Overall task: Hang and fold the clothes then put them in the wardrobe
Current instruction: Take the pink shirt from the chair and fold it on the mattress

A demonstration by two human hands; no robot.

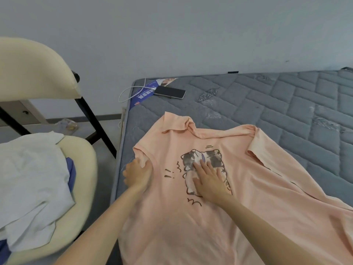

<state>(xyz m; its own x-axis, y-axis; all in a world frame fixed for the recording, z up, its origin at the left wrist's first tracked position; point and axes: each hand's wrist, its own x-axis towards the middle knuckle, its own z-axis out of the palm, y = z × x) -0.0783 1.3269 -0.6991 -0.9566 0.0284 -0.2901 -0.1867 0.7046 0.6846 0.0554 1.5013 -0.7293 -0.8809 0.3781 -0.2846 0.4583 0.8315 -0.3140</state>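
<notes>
Your left hand (136,174) grips the peach T-shirt (172,226) at its sleeve, probably to fold it inward. Your right hand (207,180) lies flat, fingers straight, on the cat print (202,157), pinning the shirt where it lies spread on the mattress (286,96).

**Left grip pinches, right grip lies flat**

Both bare forearms reach forward from the bottom of the view, the left from the lower left and the right from the lower right. The left grip (137,174) sits near the left edge of the bed (267,104), knuckles up, fingers curled, thumb pinching a fold of the shirt (172,226) at its sleeve. The right grip (208,180) lies palm down on the shirt's chest, fingers straight and slightly spread, pointing away from the person. The two grips are near each other but apart.
</notes>
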